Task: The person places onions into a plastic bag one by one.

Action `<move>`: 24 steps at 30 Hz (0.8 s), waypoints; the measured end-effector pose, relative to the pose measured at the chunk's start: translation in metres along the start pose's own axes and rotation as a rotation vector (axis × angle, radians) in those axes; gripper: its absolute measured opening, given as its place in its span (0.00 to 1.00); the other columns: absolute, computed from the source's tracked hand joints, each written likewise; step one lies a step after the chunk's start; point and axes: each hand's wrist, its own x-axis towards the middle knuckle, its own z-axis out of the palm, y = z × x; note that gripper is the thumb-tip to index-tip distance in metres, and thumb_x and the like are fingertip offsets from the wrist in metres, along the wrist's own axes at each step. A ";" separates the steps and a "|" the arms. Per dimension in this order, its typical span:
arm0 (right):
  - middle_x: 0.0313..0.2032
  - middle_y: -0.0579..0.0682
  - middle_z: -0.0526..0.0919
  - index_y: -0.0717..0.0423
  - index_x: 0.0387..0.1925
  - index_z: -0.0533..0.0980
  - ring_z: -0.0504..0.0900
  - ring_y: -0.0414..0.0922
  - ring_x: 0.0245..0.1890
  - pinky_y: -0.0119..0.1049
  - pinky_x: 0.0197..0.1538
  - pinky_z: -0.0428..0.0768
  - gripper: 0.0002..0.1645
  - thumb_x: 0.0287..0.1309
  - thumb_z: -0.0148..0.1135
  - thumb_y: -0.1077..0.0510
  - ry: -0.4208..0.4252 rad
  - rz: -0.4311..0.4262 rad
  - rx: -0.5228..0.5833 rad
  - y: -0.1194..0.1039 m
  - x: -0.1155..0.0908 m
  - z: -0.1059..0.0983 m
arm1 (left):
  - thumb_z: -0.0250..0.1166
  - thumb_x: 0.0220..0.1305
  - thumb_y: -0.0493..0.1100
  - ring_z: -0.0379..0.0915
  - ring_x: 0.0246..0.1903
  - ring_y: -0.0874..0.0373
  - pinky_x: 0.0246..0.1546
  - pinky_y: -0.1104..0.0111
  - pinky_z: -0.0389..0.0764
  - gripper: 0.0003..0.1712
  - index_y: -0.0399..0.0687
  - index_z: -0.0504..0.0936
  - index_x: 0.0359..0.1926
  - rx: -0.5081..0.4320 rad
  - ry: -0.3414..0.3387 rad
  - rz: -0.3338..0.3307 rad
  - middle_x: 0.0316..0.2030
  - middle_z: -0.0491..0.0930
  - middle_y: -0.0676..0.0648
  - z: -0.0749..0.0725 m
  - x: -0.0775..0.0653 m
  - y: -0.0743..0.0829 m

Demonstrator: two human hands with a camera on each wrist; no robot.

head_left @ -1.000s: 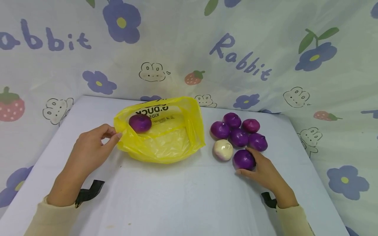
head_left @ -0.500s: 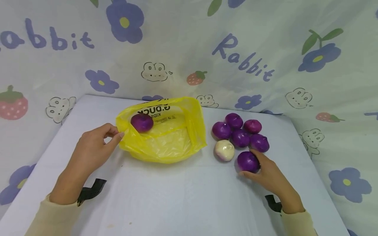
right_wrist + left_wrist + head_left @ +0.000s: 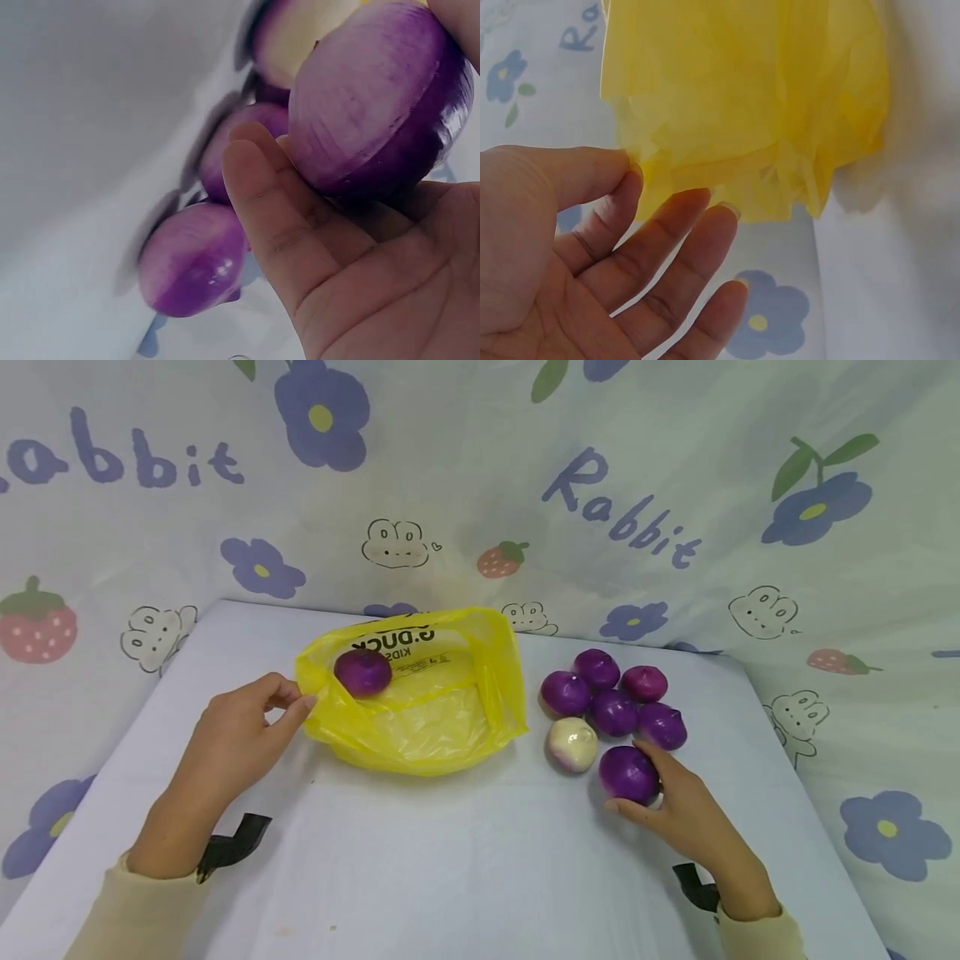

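My left hand (image 3: 243,731) pinches the left rim of a yellow plastic bag (image 3: 420,735) between thumb and forefinger; the left wrist view shows the other fingers loosely spread below the pinch (image 3: 634,165). The bag's mouth gapes toward me, and one purple onion (image 3: 363,672) lies inside at its left. On the right, my right hand (image 3: 686,806) grips another purple onion (image 3: 628,774) between thumb and fingers. In the right wrist view this onion (image 3: 367,105) hangs close over the hand's fingers, its paler side facing the camera.
Behind the right hand sits a cluster of several purple onions (image 3: 613,712). A whitish onion (image 3: 572,744) lies at its front left, between bag and held onion. A patterned cloth (image 3: 450,485) hangs behind the white table (image 3: 450,877).
My right hand has drawn the held onion slightly toward me and right, away from the whitish onion. The left hand keeps its pinch on the bag. The whole view has shifted slightly.
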 end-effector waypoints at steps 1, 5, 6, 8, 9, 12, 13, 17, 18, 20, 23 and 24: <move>0.70 0.68 0.70 0.65 0.76 0.61 0.75 0.67 0.65 0.66 0.62 0.76 0.61 0.55 0.77 0.34 0.008 -0.011 0.004 -0.002 0.000 0.000 | 0.61 0.77 0.55 0.75 0.44 0.39 0.41 0.47 0.77 0.17 0.45 0.80 0.46 0.000 0.000 -0.002 0.43 0.85 0.41 0.000 0.000 0.000; 0.68 0.67 0.72 0.64 0.75 0.62 0.78 0.65 0.63 0.64 0.60 0.78 0.58 0.56 0.78 0.38 0.031 -0.050 0.013 -0.011 -0.001 0.000 | 0.60 0.77 0.55 0.75 0.44 0.39 0.42 0.47 0.76 0.17 0.45 0.80 0.46 -0.002 0.005 -0.005 0.42 0.85 0.41 -0.001 -0.001 0.001; 0.68 0.67 0.73 0.64 0.75 0.63 0.78 0.65 0.62 0.64 0.60 0.79 0.57 0.56 0.78 0.39 0.038 -0.060 0.015 -0.013 -0.001 -0.001 | 0.60 0.77 0.55 0.75 0.45 0.38 0.43 0.46 0.77 0.17 0.45 0.80 0.46 -0.004 0.008 -0.006 0.42 0.85 0.41 -0.001 -0.001 0.001; 0.67 0.67 0.74 0.65 0.74 0.64 0.79 0.64 0.61 0.64 0.59 0.79 0.56 0.57 0.79 0.40 0.050 -0.079 0.013 -0.017 0.000 -0.002 | 0.60 0.77 0.54 0.75 0.47 0.36 0.45 0.42 0.77 0.17 0.44 0.80 0.46 -0.008 0.014 -0.005 0.43 0.85 0.40 -0.001 -0.001 0.001; 0.67 0.67 0.74 0.65 0.74 0.64 0.79 0.64 0.61 0.64 0.58 0.80 0.55 0.57 0.79 0.40 0.055 -0.084 0.010 -0.019 0.000 -0.003 | 0.60 0.78 0.54 0.75 0.48 0.35 0.46 0.41 0.77 0.17 0.44 0.80 0.46 -0.011 0.017 -0.003 0.44 0.85 0.39 -0.002 -0.001 0.001; 0.65 0.66 0.76 0.64 0.73 0.65 0.80 0.64 0.59 0.63 0.56 0.81 0.54 0.57 0.79 0.40 0.066 -0.091 0.000 -0.024 0.001 -0.005 | 0.60 0.78 0.54 0.76 0.50 0.33 0.48 0.39 0.76 0.17 0.43 0.80 0.47 -0.017 0.026 0.007 0.45 0.85 0.39 -0.002 -0.001 0.001; 0.64 0.66 0.76 0.64 0.73 0.65 0.81 0.63 0.59 0.63 0.56 0.82 0.54 0.57 0.79 0.40 0.067 -0.091 -0.004 -0.025 0.001 -0.005 | 0.60 0.78 0.54 0.76 0.51 0.32 0.48 0.38 0.76 0.17 0.43 0.80 0.48 -0.019 0.027 0.012 0.45 0.85 0.39 -0.002 -0.001 0.001; 0.63 0.64 0.77 0.62 0.73 0.65 0.82 0.61 0.57 0.60 0.54 0.83 0.53 0.56 0.80 0.41 0.081 -0.094 0.004 -0.028 0.001 -0.005 | 0.60 0.78 0.53 0.77 0.51 0.31 0.49 0.38 0.76 0.18 0.41 0.80 0.50 -0.023 0.029 0.018 0.46 0.85 0.38 -0.002 -0.001 0.000; 0.63 0.63 0.78 0.62 0.72 0.66 0.82 0.60 0.56 0.59 0.54 0.84 0.53 0.55 0.80 0.41 0.089 -0.096 0.009 -0.029 0.001 -0.005 | 0.61 0.78 0.53 0.77 0.51 0.31 0.49 0.37 0.76 0.18 0.41 0.80 0.50 -0.025 0.029 0.018 0.46 0.85 0.38 -0.003 -0.001 0.000; 0.63 0.63 0.78 0.62 0.72 0.66 0.82 0.60 0.56 0.59 0.53 0.84 0.53 0.54 0.81 0.42 0.108 -0.102 0.014 -0.030 0.002 -0.004 | 0.61 0.78 0.53 0.77 0.51 0.31 0.49 0.37 0.76 0.18 0.41 0.80 0.51 -0.023 0.028 0.015 0.47 0.85 0.38 -0.003 -0.001 0.000; 0.63 0.63 0.78 0.62 0.72 0.67 0.82 0.61 0.57 0.60 0.54 0.84 0.53 0.54 0.82 0.42 0.134 -0.110 0.014 -0.033 0.002 -0.005 | 0.61 0.78 0.53 0.77 0.52 0.31 0.50 0.38 0.76 0.18 0.41 0.80 0.51 -0.021 0.027 0.013 0.47 0.85 0.38 -0.003 0.000 0.000; 0.63 0.63 0.78 0.62 0.72 0.67 0.81 0.62 0.57 0.61 0.54 0.83 0.53 0.54 0.82 0.42 0.141 -0.114 0.009 -0.034 0.002 -0.005 | 0.61 0.78 0.53 0.77 0.52 0.31 0.50 0.37 0.76 0.18 0.41 0.80 0.51 -0.022 0.026 0.012 0.48 0.85 0.38 -0.003 0.000 0.000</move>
